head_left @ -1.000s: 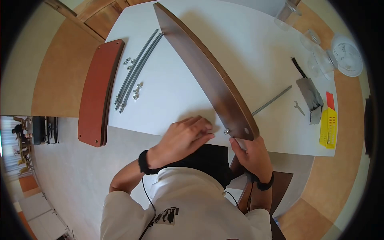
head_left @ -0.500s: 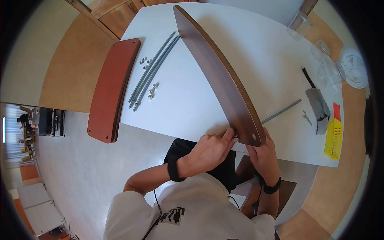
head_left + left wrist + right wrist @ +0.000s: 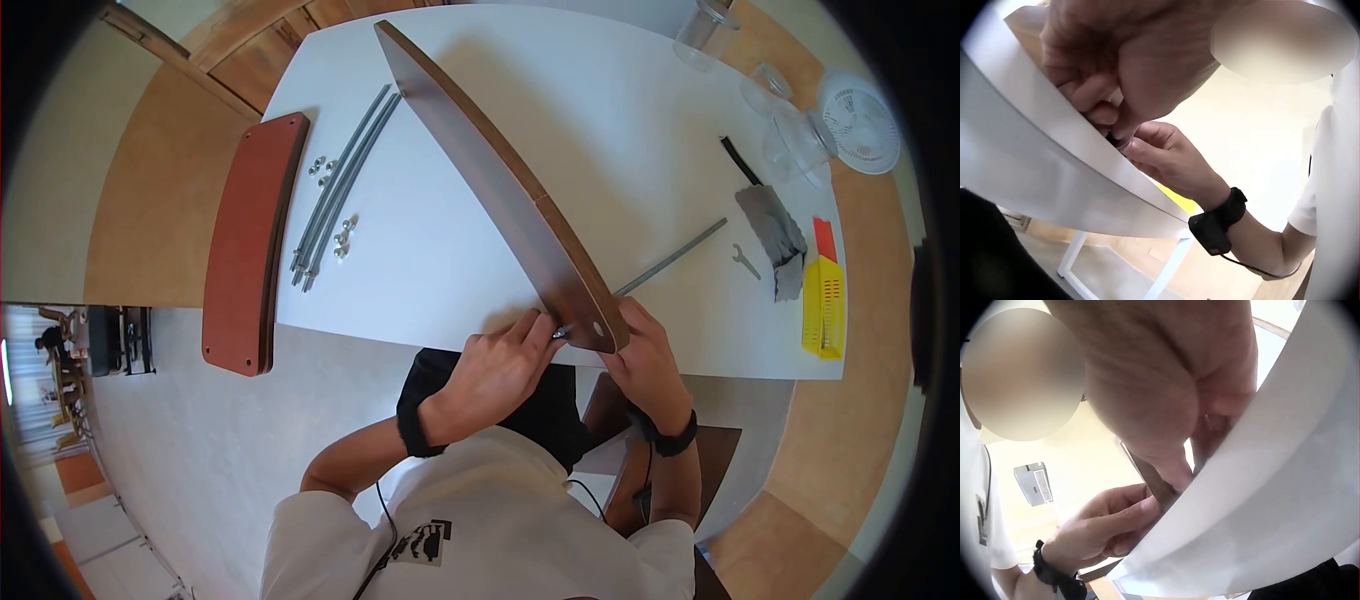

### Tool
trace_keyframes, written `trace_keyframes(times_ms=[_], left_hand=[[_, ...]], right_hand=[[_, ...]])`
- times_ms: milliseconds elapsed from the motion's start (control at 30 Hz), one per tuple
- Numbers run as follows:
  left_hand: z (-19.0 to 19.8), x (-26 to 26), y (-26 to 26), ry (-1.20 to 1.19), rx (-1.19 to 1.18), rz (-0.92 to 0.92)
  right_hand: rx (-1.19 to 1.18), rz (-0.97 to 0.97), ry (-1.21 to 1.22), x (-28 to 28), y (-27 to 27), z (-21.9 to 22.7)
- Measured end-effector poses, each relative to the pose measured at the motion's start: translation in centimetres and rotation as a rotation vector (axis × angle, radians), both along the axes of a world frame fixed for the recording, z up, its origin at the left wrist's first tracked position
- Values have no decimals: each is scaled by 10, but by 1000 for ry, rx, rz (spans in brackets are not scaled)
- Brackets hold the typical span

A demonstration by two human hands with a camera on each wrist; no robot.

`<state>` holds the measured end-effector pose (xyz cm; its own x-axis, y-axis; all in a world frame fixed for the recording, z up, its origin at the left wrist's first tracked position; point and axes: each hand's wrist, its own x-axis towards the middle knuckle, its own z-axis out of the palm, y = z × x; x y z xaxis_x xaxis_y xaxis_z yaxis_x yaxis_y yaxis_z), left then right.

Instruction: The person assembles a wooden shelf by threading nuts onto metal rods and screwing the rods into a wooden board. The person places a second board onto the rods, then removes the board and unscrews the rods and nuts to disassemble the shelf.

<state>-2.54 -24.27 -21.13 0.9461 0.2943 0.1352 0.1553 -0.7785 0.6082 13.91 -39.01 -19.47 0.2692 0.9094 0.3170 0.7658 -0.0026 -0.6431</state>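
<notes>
A long dark brown board (image 3: 480,155) stands on its edge across the white table. At its near end, the left hand (image 3: 497,372) pinches a small silver nut (image 3: 561,332) against the board's left face. The right hand (image 3: 648,365) grips the same end from the other side, its thumb by the lower corner. A grey metal rod (image 3: 672,257) extends from the board's right side near that hand. In the left wrist view the fingertips of the left hand (image 3: 1141,56) and right hand (image 3: 1175,165) meet close to the table edge, the nut hidden.
Red boards (image 3: 250,245) lie stacked at the table's left edge, beside metal rods (image 3: 345,185) and several silver nuts (image 3: 342,240). To the right are a wrench (image 3: 745,262), a grey cloth (image 3: 770,225), a yellow basket (image 3: 823,310) and clear jars (image 3: 795,145).
The left hand has moved right to the board's near end and taken hold of the nut there. The right hand stays at that end; the head view has shifted.
</notes>
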Motion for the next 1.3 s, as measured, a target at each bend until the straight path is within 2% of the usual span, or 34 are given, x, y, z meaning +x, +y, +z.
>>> trace_keyframes(times_ms=[167,333,467,533,667,800,900,967,1133,1300], left_hand=[[6,2,-5,85,58,27],[4,1,1,120,88,-20],[10,1,5,43,87,-23],[12,1,4,-17,18,81],[1,0,5,-27,67,1],[-1,-1,4,-32,157,20],[-1,-2,4,-47,129,41],[2,-4,6,-30,120,54],[-10,-6,8,-114,155,-9],[-3,-4,9,-153,136,37]], right_hand=[[0,15,-40,2,1,-1],[26,14,-62,4,0,-5],[46,-4,-74,3,1,-6],[43,-13,-104,4,2,-4],[45,-18,-133,4,2,-3],[64,8,-108,6,2,-5],[64,20,-112,5,3,-4],[-50,-11,-105,6,2,-4],[-76,-17,-109,7,0,-9],[-89,-27,-84,4,2,-3]])
